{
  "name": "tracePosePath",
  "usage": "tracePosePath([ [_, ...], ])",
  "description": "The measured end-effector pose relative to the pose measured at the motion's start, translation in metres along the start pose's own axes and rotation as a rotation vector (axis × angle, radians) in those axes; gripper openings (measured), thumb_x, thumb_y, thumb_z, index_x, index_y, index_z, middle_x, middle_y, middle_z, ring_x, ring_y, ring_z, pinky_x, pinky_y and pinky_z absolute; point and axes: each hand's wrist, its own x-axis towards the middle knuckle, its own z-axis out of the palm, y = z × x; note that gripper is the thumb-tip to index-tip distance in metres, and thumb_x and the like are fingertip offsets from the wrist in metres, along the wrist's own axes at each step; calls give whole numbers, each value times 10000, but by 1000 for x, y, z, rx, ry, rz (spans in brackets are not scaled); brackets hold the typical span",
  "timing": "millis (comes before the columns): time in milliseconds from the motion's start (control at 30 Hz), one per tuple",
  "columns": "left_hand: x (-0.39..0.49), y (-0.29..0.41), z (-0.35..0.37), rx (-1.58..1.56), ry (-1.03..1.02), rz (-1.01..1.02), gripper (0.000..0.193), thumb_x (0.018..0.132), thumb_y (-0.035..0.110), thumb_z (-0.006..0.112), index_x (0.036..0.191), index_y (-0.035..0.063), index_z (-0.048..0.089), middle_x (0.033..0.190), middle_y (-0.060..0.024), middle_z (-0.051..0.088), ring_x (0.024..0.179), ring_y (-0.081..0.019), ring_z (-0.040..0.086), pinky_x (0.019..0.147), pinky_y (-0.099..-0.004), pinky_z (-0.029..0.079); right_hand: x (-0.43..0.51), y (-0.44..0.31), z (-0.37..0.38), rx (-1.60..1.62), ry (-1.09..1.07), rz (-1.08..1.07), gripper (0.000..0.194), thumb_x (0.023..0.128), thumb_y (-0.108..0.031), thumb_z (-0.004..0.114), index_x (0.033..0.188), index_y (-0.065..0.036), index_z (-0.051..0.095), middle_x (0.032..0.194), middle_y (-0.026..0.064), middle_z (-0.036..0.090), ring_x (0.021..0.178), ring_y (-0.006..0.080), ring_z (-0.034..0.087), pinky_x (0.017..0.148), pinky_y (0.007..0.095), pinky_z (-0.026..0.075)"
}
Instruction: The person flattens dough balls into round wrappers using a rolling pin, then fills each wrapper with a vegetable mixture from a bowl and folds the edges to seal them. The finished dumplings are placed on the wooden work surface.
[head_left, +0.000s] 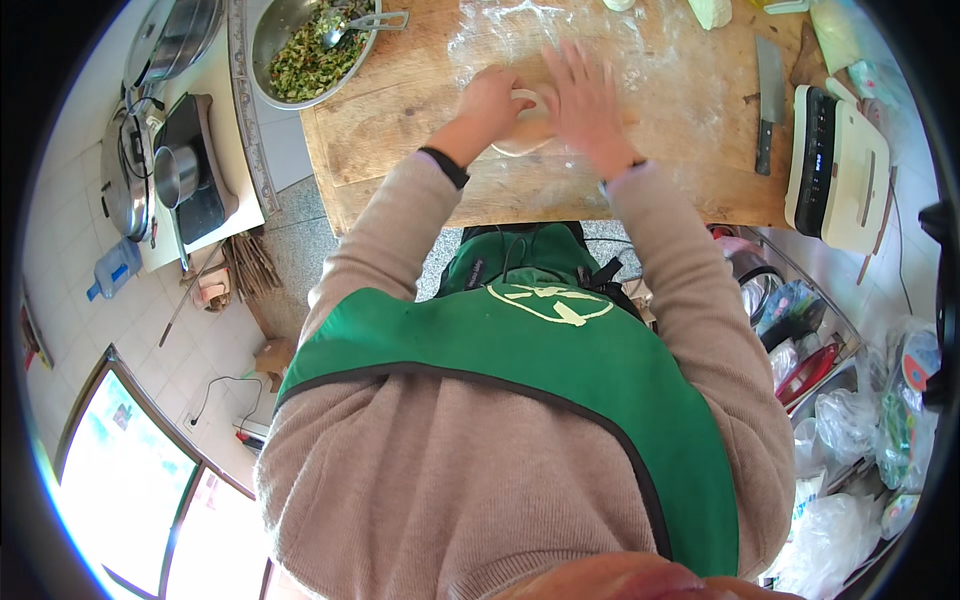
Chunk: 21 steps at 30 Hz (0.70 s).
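A thin round of dough (517, 148) lies on a floured wooden board (390, 161) in front of me. My left hand (491, 101) has its fingers curled at the far left edge of this dough. What looks like a wooden rolling pin (527, 132), blurred, crosses the dough, and its tip shows right of my other wrist. Over the pin lies my right hand (587, 101), palm down with its fingers stretched forward; it hides much of the pin and the dough's right side.
A metal bowl (259, 71) of chopped vegetable filling, with a spoon (337, 35) in it, stands at the board's left corner. Farther right are a cleaver (769, 90) and a cream appliance (851, 176). Dough pieces (710, 11) sit at the far edge. A pot (177, 176) stands left.
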Motion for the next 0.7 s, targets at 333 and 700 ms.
tracePosePath([
  [333, 0, 15, -4, -316, -44, -144, 232, 793, 236, 650, 894, 37, 585, 803, -166, 638, 759, -325, 610, 664, -391, 473, -90, -15, -24, 237, -168, -7, 613, 878, -388, 517, 1348, -25, 364, 1419, 179, 343, 1321, 332, 299, 1021, 511, 271],
  [700, 8, 3, -10, -82, -153, -132, 338, 743, 295, 699, 1017, 101, 659, 980, -139, 662, 911, -314, 624, 774, -404, 497, -48, -33, -31, 4, -120, 57, 640, 884, -433, 486, 1362, -25, 362, 1421, 167, 348, 1327, 324, 298, 1028, 526, 269],
])
